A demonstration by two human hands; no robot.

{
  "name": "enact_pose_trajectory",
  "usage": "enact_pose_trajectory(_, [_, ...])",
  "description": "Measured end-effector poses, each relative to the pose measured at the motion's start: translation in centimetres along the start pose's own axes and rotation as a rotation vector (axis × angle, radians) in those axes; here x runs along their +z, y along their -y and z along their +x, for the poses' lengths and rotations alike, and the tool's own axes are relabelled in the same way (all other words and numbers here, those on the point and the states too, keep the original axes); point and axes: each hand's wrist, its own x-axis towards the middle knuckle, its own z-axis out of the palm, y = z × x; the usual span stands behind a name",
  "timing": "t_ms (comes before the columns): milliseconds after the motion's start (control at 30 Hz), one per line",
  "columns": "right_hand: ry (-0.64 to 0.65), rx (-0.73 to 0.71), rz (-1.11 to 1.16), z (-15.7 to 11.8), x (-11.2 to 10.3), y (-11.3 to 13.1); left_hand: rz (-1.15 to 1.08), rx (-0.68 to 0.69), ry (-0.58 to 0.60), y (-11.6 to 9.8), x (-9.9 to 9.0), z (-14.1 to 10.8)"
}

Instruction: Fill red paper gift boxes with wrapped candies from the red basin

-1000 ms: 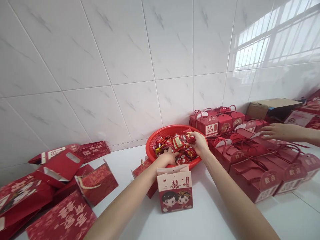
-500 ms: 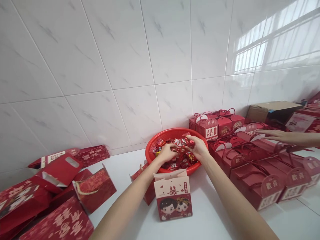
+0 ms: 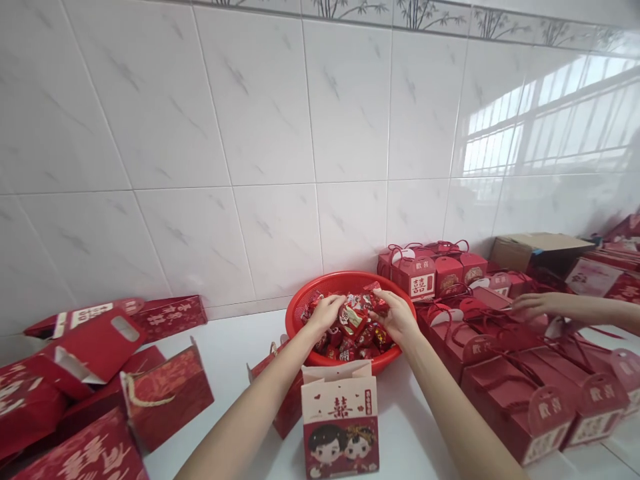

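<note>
A red plastic basket (image 3: pixel 294 303) holds a heap of wrapped candies (image 3: pixel 347 348), mostly in red wrappers. Inside it, my left hand (image 3: pixel 326 315) pinches a larger red and gold candy packet (image 3: pixel 353 320) by its edge. On the basket's right side, my right hand (image 3: pixel 399 319) curls its fingers round a shiny red wrapped candy (image 3: pixel 381 307), partly hidden by the fingers. Between my forearms a cream and red gift box (image 3: pixel 341 423) with two cartoon figures stands upright, its top open. Another red box (image 3: pixel 287 400) is partly behind my left forearm.
Several red handled gift boxes (image 3: pixel 520 387) stand in rows at the right, with more (image 3: pixel 420 277) against the tiled wall. Another person's hand (image 3: pixel 555 305) reaches over them. A cardboard box (image 3: pixel 543 243) sits behind. Red bags and boxes (image 3: pixel 167 393) lie at the left.
The view has tilted up. My left hand now has the red and gold packet raised at its fingertips. My right hand stays at the basket's right side. The other person's hand has shifted slightly.
</note>
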Motion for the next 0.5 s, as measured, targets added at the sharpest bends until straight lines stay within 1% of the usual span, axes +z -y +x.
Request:
enact_pose_trajectory(100, [0.011, -0.004, -0.017, -0.1, 0.0, 0.0, -0.029, -0.015, 0.0, 0.2, 0.0, 0.2])
enact_pose_trajectory(233, [0.01, 0.031, -0.014, -0.4, 0.1, 0.1, -0.022, -0.031, -0.009, 0.3, 0.0, 0.1])
enact_pose_trajectory(333, [0.004, 0.049, -0.003, -0.6, 0.3, 0.2, -0.017, -0.01, -0.022, 0.0, -0.1, -0.4])
enact_pose_trajectory(500, [0.035, 0.034, -0.001, -0.8, 0.4, 0.3, 0.004, 0.025, -0.004, -0.6, -0.3, -0.9])
